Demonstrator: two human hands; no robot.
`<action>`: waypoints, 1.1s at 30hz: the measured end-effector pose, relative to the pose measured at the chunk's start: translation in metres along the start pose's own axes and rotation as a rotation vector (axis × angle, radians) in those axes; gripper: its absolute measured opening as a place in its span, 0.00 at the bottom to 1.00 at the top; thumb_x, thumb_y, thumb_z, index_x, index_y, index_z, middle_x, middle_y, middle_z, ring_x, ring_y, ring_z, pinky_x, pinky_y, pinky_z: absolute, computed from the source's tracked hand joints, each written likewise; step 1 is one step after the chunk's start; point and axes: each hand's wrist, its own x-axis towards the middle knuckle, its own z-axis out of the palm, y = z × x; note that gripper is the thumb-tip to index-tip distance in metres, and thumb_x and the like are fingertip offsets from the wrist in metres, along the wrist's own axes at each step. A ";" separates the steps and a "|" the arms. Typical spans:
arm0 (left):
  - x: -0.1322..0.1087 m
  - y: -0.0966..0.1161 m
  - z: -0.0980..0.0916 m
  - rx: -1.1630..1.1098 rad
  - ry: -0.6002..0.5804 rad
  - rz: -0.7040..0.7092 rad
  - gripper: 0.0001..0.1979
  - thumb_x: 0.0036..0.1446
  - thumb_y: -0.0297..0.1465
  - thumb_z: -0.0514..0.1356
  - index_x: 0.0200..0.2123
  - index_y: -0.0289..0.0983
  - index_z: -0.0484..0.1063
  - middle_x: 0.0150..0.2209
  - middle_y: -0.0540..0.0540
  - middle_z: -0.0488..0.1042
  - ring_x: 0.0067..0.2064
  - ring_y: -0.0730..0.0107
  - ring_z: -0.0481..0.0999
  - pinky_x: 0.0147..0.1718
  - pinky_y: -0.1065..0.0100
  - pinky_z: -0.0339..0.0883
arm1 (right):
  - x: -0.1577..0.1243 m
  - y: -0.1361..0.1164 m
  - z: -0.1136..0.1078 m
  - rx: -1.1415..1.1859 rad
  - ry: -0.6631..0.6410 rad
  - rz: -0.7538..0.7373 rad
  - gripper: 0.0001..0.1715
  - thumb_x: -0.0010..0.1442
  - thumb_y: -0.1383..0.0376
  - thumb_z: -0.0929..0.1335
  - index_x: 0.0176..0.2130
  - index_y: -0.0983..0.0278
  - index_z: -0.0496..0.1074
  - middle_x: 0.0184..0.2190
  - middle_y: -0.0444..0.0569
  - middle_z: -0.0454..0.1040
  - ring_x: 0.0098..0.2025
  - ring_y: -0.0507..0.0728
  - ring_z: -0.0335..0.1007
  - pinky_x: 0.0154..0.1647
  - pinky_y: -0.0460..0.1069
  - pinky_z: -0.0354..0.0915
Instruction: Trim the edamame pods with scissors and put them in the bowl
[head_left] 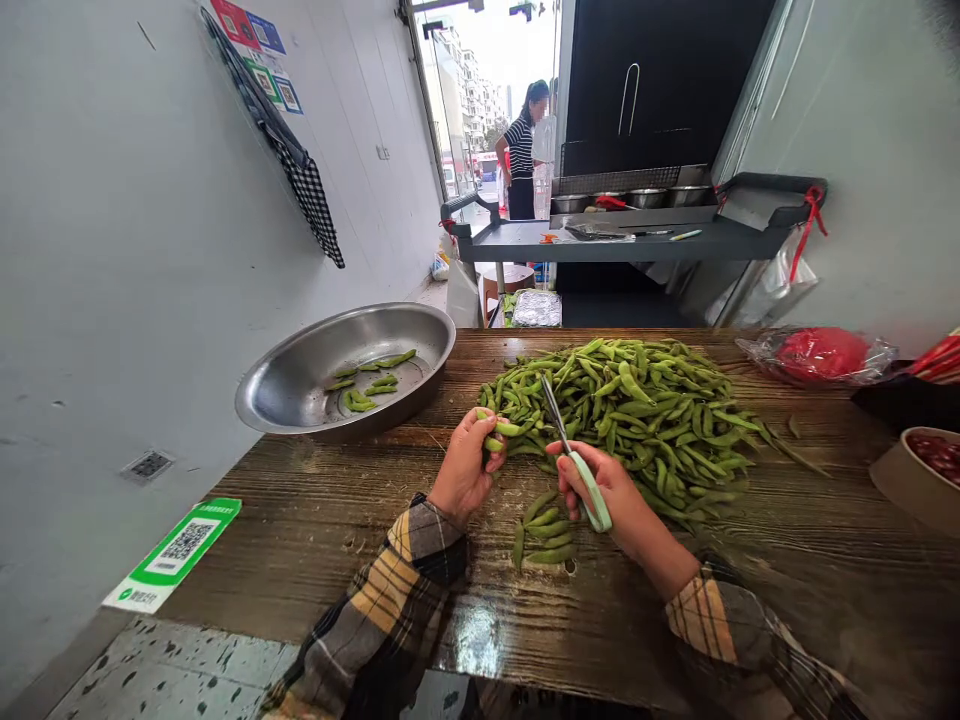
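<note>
My left hand (466,466) is closed around a few green edamame pods (496,430), whose ends stick out past the thumb and fingers. In my right hand (600,490) is a pair of scissors (592,492) with pale green handles, its blades pointing up and away over the edge of a large edamame pile (660,410). The blades look nearly closed and are apart from the held pods. Between my wrists, a small group of pods (549,530) lies on the wooden table (315,530). Several more pods rest in a wide metal basin (262,385) at the left.
A green QR-code card (180,555) lies at the table's left edge. To the right are a red item in clear plastic (821,355) and a tub of dark red contents (919,475). Beyond the table stands a grey cart (622,245); a person (521,150) is near the doorway.
</note>
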 end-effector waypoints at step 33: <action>0.094 -0.003 -0.027 1.423 0.041 0.219 0.39 0.52 0.45 0.61 0.63 0.31 0.58 0.67 0.29 0.52 0.67 0.45 0.53 0.63 0.51 0.48 | -0.001 0.000 -0.016 0.185 0.140 -0.050 0.20 0.57 0.51 0.71 0.45 0.59 0.72 0.26 0.42 0.68 0.24 0.50 0.63 0.22 0.45 0.66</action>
